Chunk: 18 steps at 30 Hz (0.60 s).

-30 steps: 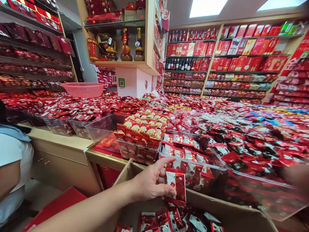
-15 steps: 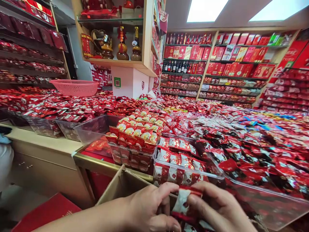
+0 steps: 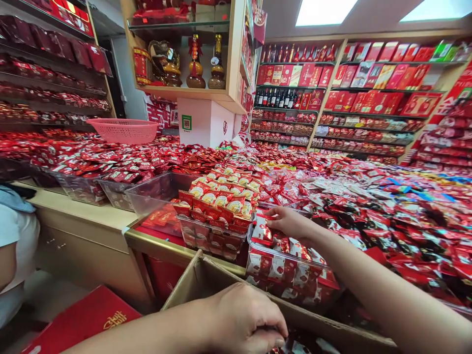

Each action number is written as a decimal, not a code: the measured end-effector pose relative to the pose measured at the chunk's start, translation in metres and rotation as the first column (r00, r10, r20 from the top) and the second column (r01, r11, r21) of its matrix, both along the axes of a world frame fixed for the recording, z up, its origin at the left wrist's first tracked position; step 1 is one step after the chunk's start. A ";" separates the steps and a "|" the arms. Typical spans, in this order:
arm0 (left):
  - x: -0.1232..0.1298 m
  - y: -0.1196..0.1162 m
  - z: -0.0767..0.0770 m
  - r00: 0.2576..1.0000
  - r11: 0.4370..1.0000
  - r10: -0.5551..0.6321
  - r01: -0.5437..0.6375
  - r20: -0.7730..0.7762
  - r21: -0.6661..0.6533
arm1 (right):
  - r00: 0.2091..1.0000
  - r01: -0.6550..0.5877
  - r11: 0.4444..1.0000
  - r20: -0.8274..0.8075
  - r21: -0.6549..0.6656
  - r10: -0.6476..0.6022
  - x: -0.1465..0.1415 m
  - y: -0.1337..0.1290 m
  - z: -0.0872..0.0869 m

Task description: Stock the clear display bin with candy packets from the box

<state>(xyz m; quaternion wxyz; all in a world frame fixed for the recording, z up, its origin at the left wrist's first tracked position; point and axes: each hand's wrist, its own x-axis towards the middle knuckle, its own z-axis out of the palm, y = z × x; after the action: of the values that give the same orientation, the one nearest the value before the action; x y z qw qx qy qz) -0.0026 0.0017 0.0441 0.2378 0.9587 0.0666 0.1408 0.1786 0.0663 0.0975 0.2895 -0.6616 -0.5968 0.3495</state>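
While the right hand [image 3: 289, 222] pinches a packet [image 3: 262, 230] in the clear tub [image 3: 291, 258], that looks mostly filled, but loose packets [image 3: 300, 347] are left in the cardboard box [image 3: 217, 275] under the curled left hand [image 3: 250, 317], can't tell if gripping.

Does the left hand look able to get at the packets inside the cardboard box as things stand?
Probably yes: the left hand is right at the open top of the cardboard box, and no flap or lid visibly covers the packets.
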 end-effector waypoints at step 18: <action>-0.002 0.005 -0.007 0.997 0.998 -0.013 0.018 -0.075 0.061 | 0.833 -0.175 0.977 0.547 0.124 0.080 -0.005 -0.004 0.007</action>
<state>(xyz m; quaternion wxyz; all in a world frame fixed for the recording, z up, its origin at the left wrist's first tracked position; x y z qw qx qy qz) -0.0041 0.0066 0.0367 0.2066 0.9707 0.0636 0.1051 0.1733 0.0621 0.1045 0.1413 -0.6646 -0.7245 0.1162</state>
